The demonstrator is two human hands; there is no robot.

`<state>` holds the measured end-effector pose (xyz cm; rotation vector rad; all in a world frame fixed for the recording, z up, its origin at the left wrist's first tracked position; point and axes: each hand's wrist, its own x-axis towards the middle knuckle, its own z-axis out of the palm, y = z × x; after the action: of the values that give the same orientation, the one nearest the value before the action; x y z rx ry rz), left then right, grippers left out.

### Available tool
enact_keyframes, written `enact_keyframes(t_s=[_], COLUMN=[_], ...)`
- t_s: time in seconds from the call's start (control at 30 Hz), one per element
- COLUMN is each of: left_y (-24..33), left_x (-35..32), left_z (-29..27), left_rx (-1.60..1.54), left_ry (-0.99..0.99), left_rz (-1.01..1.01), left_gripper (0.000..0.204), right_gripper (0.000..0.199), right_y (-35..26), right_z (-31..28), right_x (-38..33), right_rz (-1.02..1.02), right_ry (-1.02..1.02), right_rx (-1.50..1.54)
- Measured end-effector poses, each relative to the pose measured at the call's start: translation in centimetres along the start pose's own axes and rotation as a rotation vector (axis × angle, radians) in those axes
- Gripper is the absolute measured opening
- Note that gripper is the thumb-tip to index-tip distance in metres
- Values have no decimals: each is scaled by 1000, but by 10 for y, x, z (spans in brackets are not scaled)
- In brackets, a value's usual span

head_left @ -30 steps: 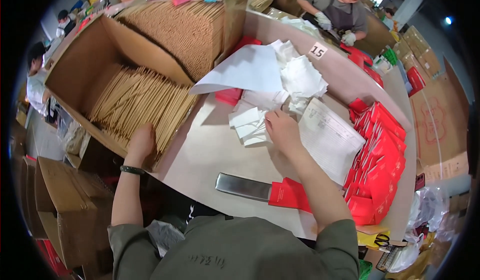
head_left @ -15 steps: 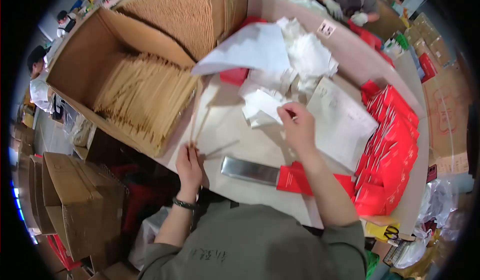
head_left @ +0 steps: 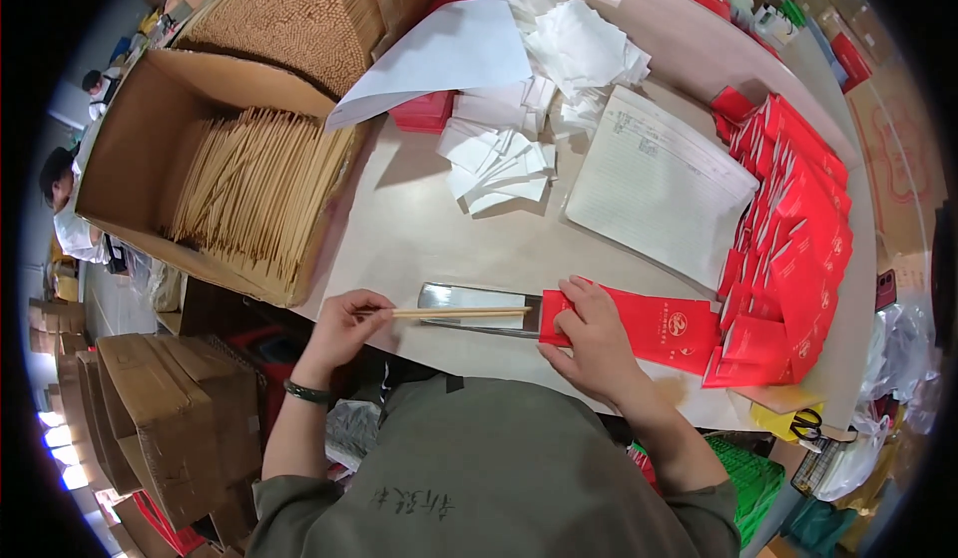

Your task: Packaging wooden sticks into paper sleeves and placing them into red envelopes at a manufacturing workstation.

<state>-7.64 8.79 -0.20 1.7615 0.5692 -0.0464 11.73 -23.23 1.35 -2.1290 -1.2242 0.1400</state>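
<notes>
Half a second earlier the left hand [head_left: 344,326] lay flat on the table beside a loose stick and the right hand [head_left: 597,338] was up at the pile of small folded white paper slips [head_left: 499,159]; now the left hand has lifted a pair of pale wooden chopsticks [head_left: 461,312] and the right hand has come down to the long red paper sleeve [head_left: 649,323]. The landmark here is the flat shiny metal tray [head_left: 477,309] lying near the front edge of the pale table [head_left: 419,229]. The chopsticks lie lengthwise just over this tray, their near end pinched in the left grip, fingers closed round them, their far tips pointing toward the sleeve. The sleeve starts at the tray's right end, touching or overlapping it, and the right grip presses its open end with thumb and fingertips, closed on the paper. The chopsticks look thin, straight and light tan, held side by side as a pair. The sleeve is bright red with a small round gold emblem. Right of the tray, a heap of matching red sleeves [head_left: 798,219] runs along the table edge. Beyond the tray lie the paper slips and a lined white sheet [head_left: 654,184]. Left of the tray, an open brown cardboard box [head_left: 130,149] holds many more chopsticks [head_left: 249,199].
</notes>
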Motion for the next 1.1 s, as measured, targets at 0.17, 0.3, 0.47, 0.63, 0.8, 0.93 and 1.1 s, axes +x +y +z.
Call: enact_keyframes(t_s=[0.17,0.3,0.47,0.63,0.8,0.93,1.1], left_y=[28,38,50,70,54,66,58], left_x=[37,47,49,29,48,65,53], left_z=[62,110,115,145,87,71,77], left_rx=[307,497,400,296,922,866,209], left_ry=[-16,194,256,-90,36,118,-206], left_rz=[283,604,221,459,774,732,-12], left_gripper=[10,17,20,50,60,53,43], right_gripper=[32,38,35,22,20,11,21], right_y=[11,-3,1,5,-13,3,108], right_z=[19,17,23,30,49,-35,-171], right_x=[0,10,5,6,21,49,9], right_rz=[-153,-96,-90,-173,-242,-280,49], right_ry=[-88,-92,-68,-3,7,-1,62], right_rx=[-46,-132,-179,-172,76,-184,-687])
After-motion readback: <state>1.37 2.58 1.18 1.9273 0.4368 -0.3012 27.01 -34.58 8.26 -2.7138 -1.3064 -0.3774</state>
